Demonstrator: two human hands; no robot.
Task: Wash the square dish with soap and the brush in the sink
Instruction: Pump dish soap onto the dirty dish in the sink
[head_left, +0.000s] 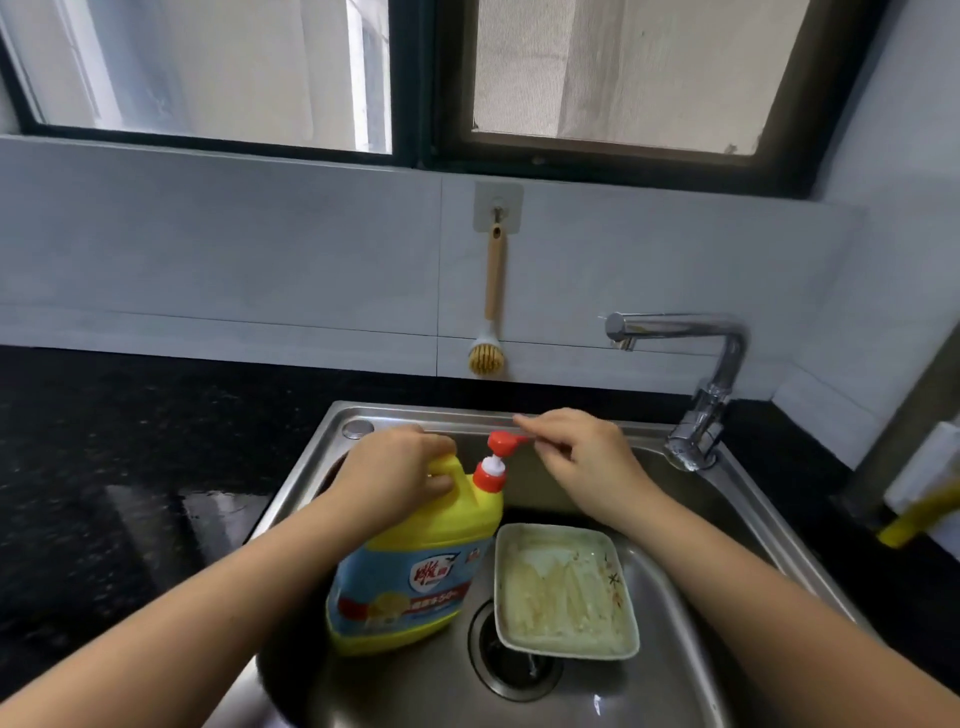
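- The left hand (395, 467), centre of the frame, grips the handle of the soap bottle (415, 571), fingers curled round it.
- The bottle is yellow with a blue label. It stands tilted at the left side of the sink (675, 691).
- The right hand (582, 457) pinches the spout of the red pump (506, 441) on top of the bottle.
- The dish (563, 592) lies in the sink, lower centre-right, just beside the bottle. Pale residue coats its inside. One corner overlaps the drain (514, 670).
- The brush (488, 332) hangs on a wall hook (497, 205), upper centre, bristles down.
- The faucet (722, 364) stands at the right, spout pointing left.
- A black desk (104, 467) surrounds the sink.
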